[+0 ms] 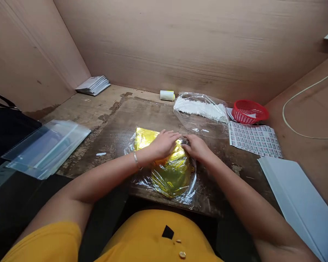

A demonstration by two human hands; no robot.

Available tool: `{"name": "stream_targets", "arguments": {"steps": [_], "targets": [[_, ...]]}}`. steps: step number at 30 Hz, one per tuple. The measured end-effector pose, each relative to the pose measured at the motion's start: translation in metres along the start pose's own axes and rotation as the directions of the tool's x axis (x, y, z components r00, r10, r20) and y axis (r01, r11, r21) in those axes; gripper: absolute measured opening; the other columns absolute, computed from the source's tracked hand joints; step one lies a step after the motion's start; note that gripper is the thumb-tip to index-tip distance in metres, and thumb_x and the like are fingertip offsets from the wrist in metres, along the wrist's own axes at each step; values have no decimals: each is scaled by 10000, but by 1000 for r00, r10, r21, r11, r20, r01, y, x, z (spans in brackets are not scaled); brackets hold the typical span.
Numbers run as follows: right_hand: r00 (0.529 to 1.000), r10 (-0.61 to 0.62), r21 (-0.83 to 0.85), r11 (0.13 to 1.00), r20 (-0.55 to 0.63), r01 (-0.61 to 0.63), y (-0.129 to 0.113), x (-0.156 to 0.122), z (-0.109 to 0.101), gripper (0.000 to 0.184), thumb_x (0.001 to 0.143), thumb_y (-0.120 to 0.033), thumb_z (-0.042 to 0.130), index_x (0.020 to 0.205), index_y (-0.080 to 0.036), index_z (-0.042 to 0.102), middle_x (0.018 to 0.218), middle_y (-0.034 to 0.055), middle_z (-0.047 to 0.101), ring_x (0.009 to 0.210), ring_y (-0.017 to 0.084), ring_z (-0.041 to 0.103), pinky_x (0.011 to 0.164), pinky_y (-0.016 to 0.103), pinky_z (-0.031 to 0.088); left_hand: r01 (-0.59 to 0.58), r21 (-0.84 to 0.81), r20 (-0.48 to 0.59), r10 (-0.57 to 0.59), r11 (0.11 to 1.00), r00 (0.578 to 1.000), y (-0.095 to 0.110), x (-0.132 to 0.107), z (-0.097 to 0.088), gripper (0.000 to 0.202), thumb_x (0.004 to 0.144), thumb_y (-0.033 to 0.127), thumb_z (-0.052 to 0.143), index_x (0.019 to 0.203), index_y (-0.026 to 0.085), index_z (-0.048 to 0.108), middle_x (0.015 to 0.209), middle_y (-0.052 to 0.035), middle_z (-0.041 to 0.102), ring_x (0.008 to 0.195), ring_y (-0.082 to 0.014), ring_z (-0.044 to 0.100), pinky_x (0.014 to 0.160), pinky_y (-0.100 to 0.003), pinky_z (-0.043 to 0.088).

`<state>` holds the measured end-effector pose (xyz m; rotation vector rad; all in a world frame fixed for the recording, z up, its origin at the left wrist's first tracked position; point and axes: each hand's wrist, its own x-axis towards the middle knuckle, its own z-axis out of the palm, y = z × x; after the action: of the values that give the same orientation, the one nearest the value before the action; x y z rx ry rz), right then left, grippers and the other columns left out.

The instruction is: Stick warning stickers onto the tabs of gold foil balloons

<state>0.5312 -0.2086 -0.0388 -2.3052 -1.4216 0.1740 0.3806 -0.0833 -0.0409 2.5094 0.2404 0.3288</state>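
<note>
head view: two hands flat on one gold packet

head camera, one view only. one gold foil packet (172,174) in crinkled clear wrap lies on the near edge of the table (142,116), just ahead of the person's yellow shirt. the left hand (164,143) and the right hand (196,147) both rest palm down on the packet's far end. their fingers are stretched flat and their fingertips almost meet, and neither hand is closed around anything. one thin bracelet (136,158) sits on the left wrist.

counted from the packet:
- one clear bag of white material (199,109), just beyond it
- one small white and yellow roll (167,95), farther back by the wall
- one red basket (248,111), beyond and to the right
- one printed label sheet (254,138), right of the packet and touching the basket's near side
- one pile of white sheets (297,203), near right
- one stack of clear sleeves (46,147), well to the left
- one stack of booklets (93,85), in the far left corner

the table top is dark, worn and stained wood. plain plywood panels wall it in on three sides, and one pale cord (289,123) runs along the right panel.
</note>
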Motion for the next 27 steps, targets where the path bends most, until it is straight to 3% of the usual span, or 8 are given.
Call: {"name": "stream_targets", "arguments": {"steps": [3,6,11,15,17,20,27], "targets": [[999,42,-10,999,31,-42,1,2,1,32,696,-188,630,727,-193,632,683,22,660,638,164,569,607,260,405,36,-15,50,-35,999,998,-4,32,10,381,881,163,461,1222,103,618,1198,-168,662,1109,-279,588,1005,-427,396],[998,49,17,999,51,-49,2,-2,-7,33,707,-182,578,682,-204,573,586,-24,570,571,134,489,556,240,340,60,-70,111,-52,996,992,-14,49,10,300,908,228,448,1048,150,701,1037,-109,718,940,-236,633,861,-335,455],[992,16,134,990,123,-32,12,0,-16,68,679,-201,586,735,-196,549,653,-34,569,605,119,496,563,223,372,83,-189,224,-40,979,974,-23,56,8,221,850,308,545,825,162,709,764,-15,699,689,-157,597,614,-233,407],[987,16,199,979,163,-49,20,5,-16,212,720,-287,622,893,-164,609,646,-30,581,571,121,518,539,228,409,133,-221,229,-82,966,970,-21,55,9,198,835,301,558,821,151,686,743,-7,677,658,-141,563,584,-227,372],[987,15,191,980,162,-46,21,5,-16,162,752,-307,611,823,-164,639,615,-21,586,556,125,516,529,234,400,161,-219,214,-113,962,970,-18,54,10,183,841,271,542,833,148,678,753,-11,671,658,-139,549,595,-231,370],[996,11,133,991,86,-22,19,4,-14,117,769,-265,601,698,-177,631,642,2,614,599,138,533,576,252,393,192,-214,193,-151,958,970,-16,55,11,174,850,225,516,846,146,670,771,-18,667,674,-143,541,616,-237,376],[986,-55,-79,996,-157,43,12,-8,-1,126,825,-263,588,719,-195,598,750,36,593,670,160,497,625,275,348,201,-266,220,-143,943,965,-19,55,9,177,847,262,562,858,145,694,792,-22,694,689,-141,564,628,-232,398]]}}
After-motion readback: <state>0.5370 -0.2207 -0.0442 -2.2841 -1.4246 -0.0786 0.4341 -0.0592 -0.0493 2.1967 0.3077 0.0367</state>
